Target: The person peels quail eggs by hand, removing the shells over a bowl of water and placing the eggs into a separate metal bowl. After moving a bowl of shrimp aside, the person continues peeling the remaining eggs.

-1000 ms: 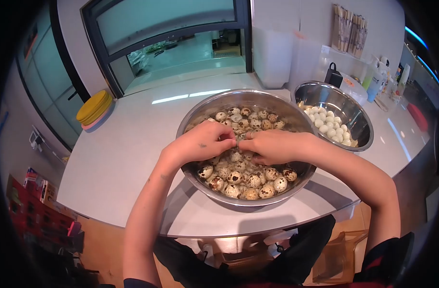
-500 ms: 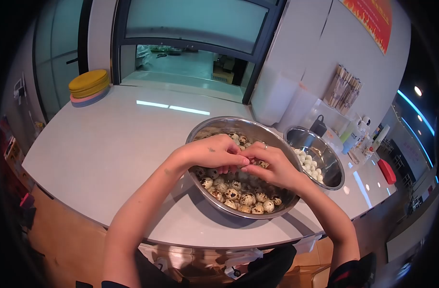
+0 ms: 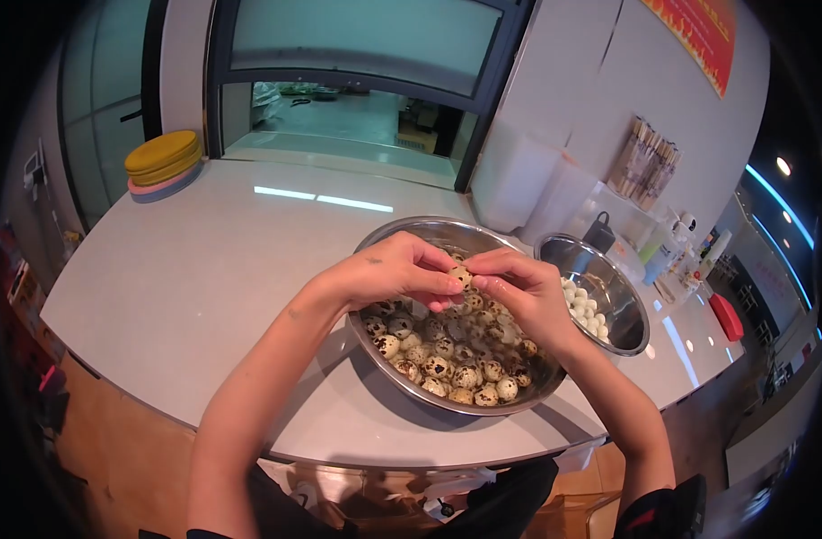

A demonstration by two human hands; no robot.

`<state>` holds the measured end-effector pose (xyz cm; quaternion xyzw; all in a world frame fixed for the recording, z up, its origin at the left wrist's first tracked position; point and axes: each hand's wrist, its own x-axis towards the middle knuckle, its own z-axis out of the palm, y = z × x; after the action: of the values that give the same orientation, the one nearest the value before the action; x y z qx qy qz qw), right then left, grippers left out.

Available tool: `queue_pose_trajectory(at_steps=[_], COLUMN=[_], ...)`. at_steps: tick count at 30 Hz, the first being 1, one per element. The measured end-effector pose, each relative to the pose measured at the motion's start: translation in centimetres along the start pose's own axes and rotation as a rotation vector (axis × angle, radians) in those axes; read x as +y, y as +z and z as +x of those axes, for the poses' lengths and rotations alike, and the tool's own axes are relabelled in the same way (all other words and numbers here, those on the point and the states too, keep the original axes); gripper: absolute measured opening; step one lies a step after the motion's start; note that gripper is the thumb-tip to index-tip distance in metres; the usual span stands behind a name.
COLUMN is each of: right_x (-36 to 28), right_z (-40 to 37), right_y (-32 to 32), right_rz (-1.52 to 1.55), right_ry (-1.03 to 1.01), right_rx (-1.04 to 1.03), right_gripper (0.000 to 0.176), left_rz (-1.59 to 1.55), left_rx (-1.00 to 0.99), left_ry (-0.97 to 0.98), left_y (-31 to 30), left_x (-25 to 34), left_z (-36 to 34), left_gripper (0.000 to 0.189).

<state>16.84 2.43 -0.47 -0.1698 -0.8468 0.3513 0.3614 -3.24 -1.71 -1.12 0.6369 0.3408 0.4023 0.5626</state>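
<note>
Over a wide steel bowl (image 3: pixel 375 346) of water and speckled quail eggs, my two hands meet. Between their fingertips is one quail egg (image 3: pixel 462 276), mottled brown and cream. My left hand (image 3: pixel 406 269) is closed on its left side with thumb and fingers. My right hand (image 3: pixel 523 292) pinches it from the right. Many more quail eggs (image 3: pixel 438 366) lie below in the water, partly hidden by the hands. Right of the big bowl stands a smaller steel bowl (image 3: pixel 628 314), holding white peeled eggs (image 3: pixel 583 307).
On the pale counter (image 3: pixel 186 296), stacked yellow, pink and blue round pads (image 3: pixel 164 164) sit at the back left. A holder of wrapped chopsticks (image 3: pixel 644 160), bottles (image 3: pixel 664 251) and a red case (image 3: pixel 726 317) line the right side. A serving window (image 3: pixel 339 126) opens behind.
My hands have parted slightly and turned, so the quail egg between the fingertips now shows. The view has shifted a little; the bowls stay in place.
</note>
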Motion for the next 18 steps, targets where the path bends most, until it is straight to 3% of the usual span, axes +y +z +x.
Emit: queue_pose_trajectory(at_steps=[3,8,14,18], right_x=[0.23,0.16,0.51,0.15], right_z=[-0.18,0.02,0.36,0.02], right_y=[0.18,0.22,0.54,0.78], right_rz=[0.063,-0.267,-0.407,-0.324], right_ry=[-0.014,-0.215,-0.343,-0.258], right_rx=[0.036,0.018,-0.049,-0.032], right_gripper=[0.012,0.010,0.008,0.006], left_rz=[0.028,0.108,0.184,0.200], left_rx=[-0.018,0.018,0.057,0.059], left_ry=[0.017,0.006,-0.001,0.029], left_y=[-0.02,0.38,0.66,0.68], left_x=[-0.16,0.07,0.28,0.17], left_z=[-0.04,-0.21,-0.33,-0.20], left_gripper=[0.024,0.022,0.021,0.022])
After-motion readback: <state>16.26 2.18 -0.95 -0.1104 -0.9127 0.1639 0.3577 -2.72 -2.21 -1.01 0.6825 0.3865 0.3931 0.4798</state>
